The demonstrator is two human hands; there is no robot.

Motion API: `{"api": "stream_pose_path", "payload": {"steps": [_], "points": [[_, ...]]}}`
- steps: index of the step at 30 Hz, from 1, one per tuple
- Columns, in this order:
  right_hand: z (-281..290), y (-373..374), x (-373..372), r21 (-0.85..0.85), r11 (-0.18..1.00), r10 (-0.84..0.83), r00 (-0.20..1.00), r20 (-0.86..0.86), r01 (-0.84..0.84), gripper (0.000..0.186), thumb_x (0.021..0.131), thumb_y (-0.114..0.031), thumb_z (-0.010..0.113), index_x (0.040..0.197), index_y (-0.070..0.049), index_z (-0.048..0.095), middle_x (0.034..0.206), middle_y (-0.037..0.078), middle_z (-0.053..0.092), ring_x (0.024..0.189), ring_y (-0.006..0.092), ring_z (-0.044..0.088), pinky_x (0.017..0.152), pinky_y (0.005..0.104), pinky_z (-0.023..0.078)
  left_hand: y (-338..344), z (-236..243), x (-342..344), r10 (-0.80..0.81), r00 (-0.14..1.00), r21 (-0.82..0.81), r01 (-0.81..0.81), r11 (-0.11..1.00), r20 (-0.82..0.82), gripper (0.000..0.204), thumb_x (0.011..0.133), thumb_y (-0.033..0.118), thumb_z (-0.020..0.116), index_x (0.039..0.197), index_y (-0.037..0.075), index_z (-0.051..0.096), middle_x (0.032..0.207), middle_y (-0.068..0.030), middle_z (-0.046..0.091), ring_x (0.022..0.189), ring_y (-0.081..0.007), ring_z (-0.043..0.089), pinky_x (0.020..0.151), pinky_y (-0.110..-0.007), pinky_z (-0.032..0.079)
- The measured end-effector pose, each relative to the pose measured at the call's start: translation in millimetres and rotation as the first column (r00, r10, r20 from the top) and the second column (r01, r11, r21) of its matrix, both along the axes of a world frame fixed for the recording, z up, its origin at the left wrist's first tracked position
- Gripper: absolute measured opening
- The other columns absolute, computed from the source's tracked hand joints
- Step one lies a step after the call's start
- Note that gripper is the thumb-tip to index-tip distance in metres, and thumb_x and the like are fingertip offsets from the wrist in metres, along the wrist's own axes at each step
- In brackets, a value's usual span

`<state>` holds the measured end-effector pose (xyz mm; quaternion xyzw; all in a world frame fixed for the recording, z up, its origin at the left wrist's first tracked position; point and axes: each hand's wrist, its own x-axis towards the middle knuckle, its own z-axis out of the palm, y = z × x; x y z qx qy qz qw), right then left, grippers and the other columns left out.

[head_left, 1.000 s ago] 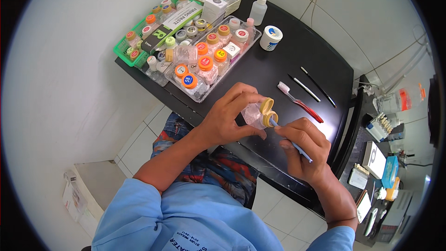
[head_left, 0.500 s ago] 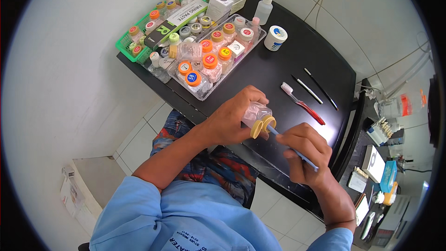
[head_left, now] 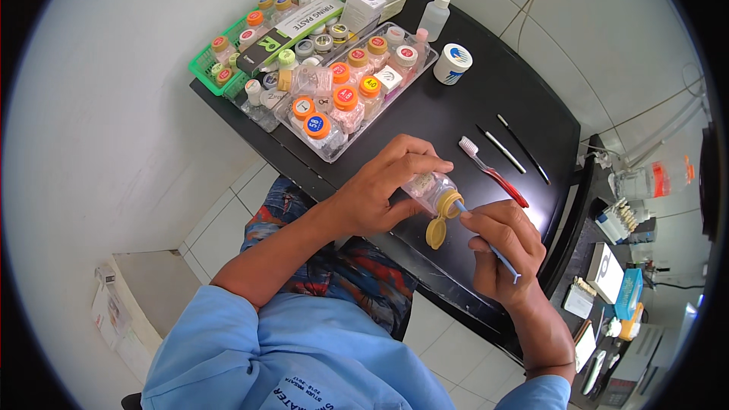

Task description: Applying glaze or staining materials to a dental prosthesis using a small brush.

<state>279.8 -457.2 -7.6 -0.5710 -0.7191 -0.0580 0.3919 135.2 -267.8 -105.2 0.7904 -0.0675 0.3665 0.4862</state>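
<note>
My left hand (head_left: 391,182) grips a small clear plastic jar (head_left: 431,188) with pinkish contents, tilted toward the right, its yellow flip lid (head_left: 436,232) open and hanging down beside the mouth. My right hand (head_left: 507,247) holds a thin blue plastic tool (head_left: 505,262), its far end at the jar's mouth. Beyond my hands lie a red toothbrush with white bristles (head_left: 501,181), a white pen-like tool (head_left: 500,148) and a slim black brush (head_left: 530,156) on the black table (head_left: 380,7).
A clear tray of lidded jars (head_left: 329,156), a green basket (head_left: 203,74) and a cream basket (head_left: 399,7) crowd the table's back left. A dropper bottle (head_left: 433,19) and white tub (head_left: 452,64) stand nearby. At right is a side counter with boxes (head_left: 606,273), tools and a tiled wall (head_left: 577,45).
The jar has turned and tilted in my left hand, so its open lid has swung from the top down to the lower side. My right hand and blue tool have moved along with it.
</note>
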Motion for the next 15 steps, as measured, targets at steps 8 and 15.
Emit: {"api": "stream_pose_path", "payload": {"steps": [8,15], "points": [[-4.1,-4.1,2.1,-0.012,0.998,0.056,0.994,-0.097,-0.058,0.021,0.082,0.001,0.078,0.103,0.002,0.076,0.090,0.013,0.071,0.073,0.0251,0.068,0.063,0.0353,0.054,-0.9,-1.1,0.4,0.029,0.999,-0.001,-0.029,1.000,-0.014,0.061,0.077,-0.005,0.079,0.134,0.010,0.063,0.127,-0.0147,0.061,0.120,-0.0346,0.063,0.100,-0.041,0.054],[-0.3,-2.4,-0.2,-0.056,0.998,0.026,0.998,-0.062,-0.029,0.024,0.078,0.001,0.079,0.102,0.002,0.076,0.087,0.013,0.070,0.073,0.0249,0.068,0.062,0.0352,0.054,-1.1,-1.2,2.1,0.082,0.997,-0.030,-0.081,0.996,0.007,0.050,0.081,0.001,0.083,0.126,0.009,0.065,0.125,-0.0128,0.068,0.115,-0.0289,0.070,0.098,-0.038,0.057]]}}
